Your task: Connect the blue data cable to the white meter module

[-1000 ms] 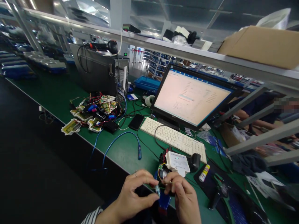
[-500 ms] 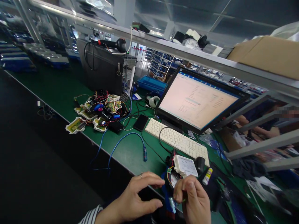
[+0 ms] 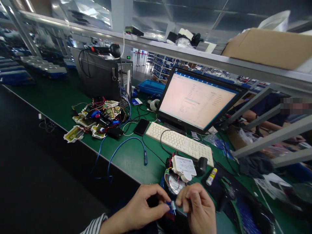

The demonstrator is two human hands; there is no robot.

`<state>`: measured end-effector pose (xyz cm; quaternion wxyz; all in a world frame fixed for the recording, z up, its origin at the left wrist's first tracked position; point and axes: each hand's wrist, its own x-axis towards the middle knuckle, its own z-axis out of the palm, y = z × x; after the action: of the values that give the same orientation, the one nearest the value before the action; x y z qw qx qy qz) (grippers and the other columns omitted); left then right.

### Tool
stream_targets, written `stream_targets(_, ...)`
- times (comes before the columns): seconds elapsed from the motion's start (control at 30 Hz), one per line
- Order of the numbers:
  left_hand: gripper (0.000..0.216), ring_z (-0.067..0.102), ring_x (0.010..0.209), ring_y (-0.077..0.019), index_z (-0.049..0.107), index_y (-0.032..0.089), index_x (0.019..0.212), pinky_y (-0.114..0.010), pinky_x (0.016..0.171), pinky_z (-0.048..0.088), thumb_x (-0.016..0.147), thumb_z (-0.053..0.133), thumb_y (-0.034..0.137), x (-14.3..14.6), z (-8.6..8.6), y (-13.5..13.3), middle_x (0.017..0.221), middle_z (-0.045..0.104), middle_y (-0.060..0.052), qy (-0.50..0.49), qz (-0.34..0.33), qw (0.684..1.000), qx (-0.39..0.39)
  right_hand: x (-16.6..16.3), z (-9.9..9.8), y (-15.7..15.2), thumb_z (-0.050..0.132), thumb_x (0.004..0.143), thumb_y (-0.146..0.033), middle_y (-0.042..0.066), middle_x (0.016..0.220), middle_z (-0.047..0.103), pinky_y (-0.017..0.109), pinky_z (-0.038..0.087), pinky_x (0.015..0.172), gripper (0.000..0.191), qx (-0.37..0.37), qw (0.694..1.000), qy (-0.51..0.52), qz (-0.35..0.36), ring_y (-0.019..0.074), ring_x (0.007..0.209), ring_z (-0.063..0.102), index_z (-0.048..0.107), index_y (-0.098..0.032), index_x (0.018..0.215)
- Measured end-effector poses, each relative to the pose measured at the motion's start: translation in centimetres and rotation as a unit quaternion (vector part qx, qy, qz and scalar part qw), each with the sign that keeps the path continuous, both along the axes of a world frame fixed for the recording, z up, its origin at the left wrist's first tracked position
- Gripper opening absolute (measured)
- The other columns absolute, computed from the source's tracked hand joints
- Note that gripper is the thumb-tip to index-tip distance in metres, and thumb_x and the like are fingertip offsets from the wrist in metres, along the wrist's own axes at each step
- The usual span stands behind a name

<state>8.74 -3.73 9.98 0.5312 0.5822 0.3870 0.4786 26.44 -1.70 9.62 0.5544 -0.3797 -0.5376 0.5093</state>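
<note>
At the bottom centre of the frame, our left hand (image 3: 141, 209) and right hand (image 3: 198, 209) pinch a small blue connector (image 3: 172, 206) between fingertips. Just above sits a white device (image 3: 183, 165) on the green bench (image 3: 60, 100).

We see a long green workbench (image 3: 60, 97) running far to the left, with a dark floor (image 3: 29, 169) along its near edge. A grey metal shelf rail (image 3: 170, 53) crosses overhead, carrying a cardboard box (image 3: 268, 47) at the right. Far behind stand blue storage racks (image 3: 162, 63), a pillar (image 3: 121, 14) and a glossy, reflective ceiling (image 3: 190, 13).
</note>
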Motion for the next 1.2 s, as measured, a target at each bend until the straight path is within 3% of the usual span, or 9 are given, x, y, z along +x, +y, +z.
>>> stream_targets(0.1,0.016,0.041,0.05,-0.0063,0.07,0.011,0.083,-0.017,0.052,0.036,0.076,0.058,0.02,1.1,0.5,0.0,0.057,0.051,0.001,0.045,0.006,0.999,0.025,1.3,-0.3,-0.2,0.05,0.096,-0.034,-0.002,0.051,0.051,0.016,0.039,0.047,0.031,0.004,1.0,-0.008,-0.01,0.0072,0.046,0.049,0.052,-0.017,0.07)
stream_targets(0.17,0.021,0.037,0.05,-0.0065,0.071,0.012,0.089,-0.018,0.048,0.03,0.072,0.059,0.019,1.9,0.8,-0.1,0.062,0.052,0.001,0.063,0.003,0.997,0.04,2.1,-0.5,-0.6,0.05,0.096,-0.034,-0.002,0.051,0.05,0.017,0.04,0.047,0.032,0.011,1.0,-0.025,0.001,0.0074,0.046,0.05,0.052,-0.017,0.068)
stream_targets(0.27,0.033,0.052,0.062,-0.0112,0.072,0.017,0.099,-0.02,0.055,0.037,0.068,0.075,0.029,3.1,1.0,-0.2,0.075,0.064,-0.004,0.106,-0.021,0.99,0.085,3.0,-0.7,-1.2,0.051,0.095,-0.031,-0.002,0.051,0.052,0.017,0.041,0.048,0.031,0.032,0.998,-0.053,0.009,0.0075,0.045,0.051,0.054,-0.017,0.067)
stream_targets(0.4,0.047,0.057,0.062,-0.0132,0.074,0.022,0.095,-0.024,0.059,0.037,0.058,0.085,0.048,4.5,1.0,-0.4,0.068,0.064,-0.001,0.229,-0.015,0.955,0.187,4.2,-0.8,-2.0,0.055,0.093,-0.026,-0.002,0.052,0.055,0.016,0.042,0.048,0.026,0.048,0.998,-0.042,0.022,0.0076,0.045,0.055,0.057,-0.017,0.069)
stream_targets(0.63,0.016,0.049,0.05,-0.0105,0.071,0.019,0.078,-0.025,0.052,0.036,0.067,0.077,0.028,6.6,1.3,-0.2,0.055,0.054,0.002,0.263,0.051,0.909,0.318,7.0,-1.3,-2.7,0.052,0.094,-0.024,-0.002,0.054,0.056,0.018,0.044,0.049,0.024,0.045,0.999,0.009,-0.002,0.0091,0.046,0.058,0.058,-0.017,0.072)
stream_targets(0.8,0.032,0.057,0.053,-0.0116,0.071,0.021,0.086,-0.025,0.059,0.046,0.056,0.081,0.025,7.3,1.9,-0.1,0.059,0.057,0.003,0.31,0.049,0.886,0.341,7.8,-1.8,-3.0,0.05,0.095,-0.023,-0.001,0.058,0.059,0.019,0.045,0.049,0.022,0.073,0.996,0.042,0.034,0.0095,0.047,0.057,0.06,-0.018,0.076)
stream_targets(0.9,0.027,0.056,0.052,-0.0111,0.071,0.022,0.084,-0.025,0.06,0.048,0.057,0.078,0.021,7.3,1.8,0.0,0.058,0.055,0.004,0.323,0.052,0.881,0.342,7.7,-1.9,-2.9,0.05,0.095,-0.023,0.001,0.059,0.062,0.021,0.045,0.05,0.023,0.097,0.993,0.033,0.055,0.0108,0.049,0.058,0.061,-0.018,0.075)
stream_targets(1.0,0.019,0.055,0.052,-0.0116,0.068,0.021,0.081,-0.026,0.061,0.048,0.061,0.068,0.019,7.2,1.4,0.1,0.057,0.055,0.004,0.312,0.076,0.881,0.347,7.8,-1.8,-2.4,0.051,0.094,-0.023,0.0,0.055,0.06,0.021,0.043,0.05,0.026,0.127,0.991,-0.027,0.042,0.0105,0.048,0.056,0.06,-0.018,0.07)
stream_targets(1.2,0.017,0.058,0.059,-0.0123,0.065,0.021,0.082,-0.025,0.064,0.051,0.07,0.054,0.016,6.2,1.0,0.5,0.065,0.06,0.001,0.276,0.2,0.866,0.365,7.6,-0.6,-1.5,0.052,0.093,-0.025,-0.005,0.048,0.051,0.018,0.038,0.047,0.028,0.145,0.965,-0.217,-0.028,0.0049,0.037,0.045,0.057,-0.018,0.066)
